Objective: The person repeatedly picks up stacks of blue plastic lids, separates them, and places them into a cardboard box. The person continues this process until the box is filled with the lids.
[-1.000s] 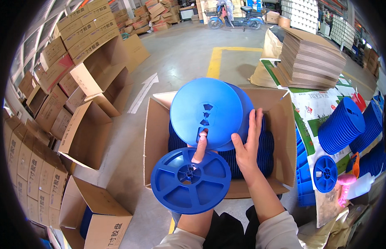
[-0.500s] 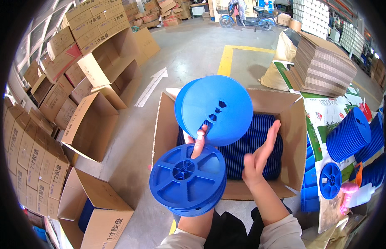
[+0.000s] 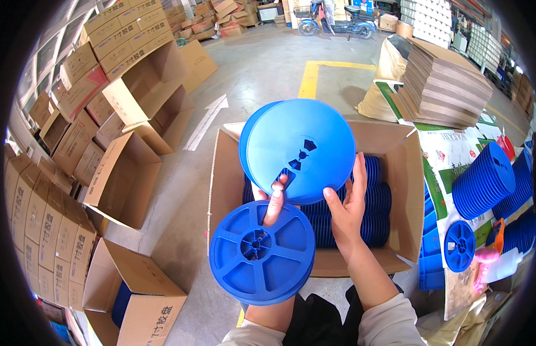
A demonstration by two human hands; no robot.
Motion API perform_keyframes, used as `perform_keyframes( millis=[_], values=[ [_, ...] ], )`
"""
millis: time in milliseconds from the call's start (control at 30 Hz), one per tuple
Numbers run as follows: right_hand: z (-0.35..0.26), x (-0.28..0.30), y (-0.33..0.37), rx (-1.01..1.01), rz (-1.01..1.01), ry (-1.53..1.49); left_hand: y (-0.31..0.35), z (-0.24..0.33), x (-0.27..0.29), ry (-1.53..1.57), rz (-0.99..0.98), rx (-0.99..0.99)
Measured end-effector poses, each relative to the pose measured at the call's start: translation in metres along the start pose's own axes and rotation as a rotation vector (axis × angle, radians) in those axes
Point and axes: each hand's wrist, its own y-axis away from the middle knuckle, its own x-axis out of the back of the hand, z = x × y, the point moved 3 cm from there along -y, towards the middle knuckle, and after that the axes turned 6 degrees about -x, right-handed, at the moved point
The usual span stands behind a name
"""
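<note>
My left hand is closed on blue plastic reels, with a finger and the thumb showing near a slot; the rest of it is hidden. The upper blue reel faces me with its smooth flange, which has cut-outs around the centre. Below it, a spoked blue reel lies over my left wrist, with at least one more flange beneath. My right hand cups the upper reel's lower right rim, thumb at the bottom and fingers up the side. Under both hands stands an open cardboard box holding rows of dark blue reels.
To the right, a table bears stacked blue reels, one loose spoked reel and a white bottle. Flat cardboard is piled behind it. Open cartons and stacked boxes line the left.
My right hand has moved up and left from beside the reel onto its rim. The reels in my left hand have shifted only slightly.
</note>
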Motion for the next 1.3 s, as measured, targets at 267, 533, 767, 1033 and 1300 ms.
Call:
perform_keyframes(
  millis=[267,533,767,1033,1300],
  values=[
    [-0.044,0.004,0.033,0.678,-0.259,0.118,0.000,0.000,0.003,-0.058,-0.022,-0.077],
    [0.001,0.013,-0.001,-0.077,-0.081,-0.169,0.003,0.007,-0.034,0.086,-0.019,-0.073],
    [0.003,0.023,-0.006,-0.026,0.005,-0.013,-0.014,-0.018,-0.002,0.104,-0.231,-0.097],
    [-0.075,0.005,0.035,0.666,-0.615,0.267,-0.009,-0.011,0.006,0.032,-0.592,-0.306],
    [-0.073,0.007,0.042,0.705,-0.630,0.420,0.002,-0.007,-0.004,-0.078,-0.620,-0.294]
  ],
)
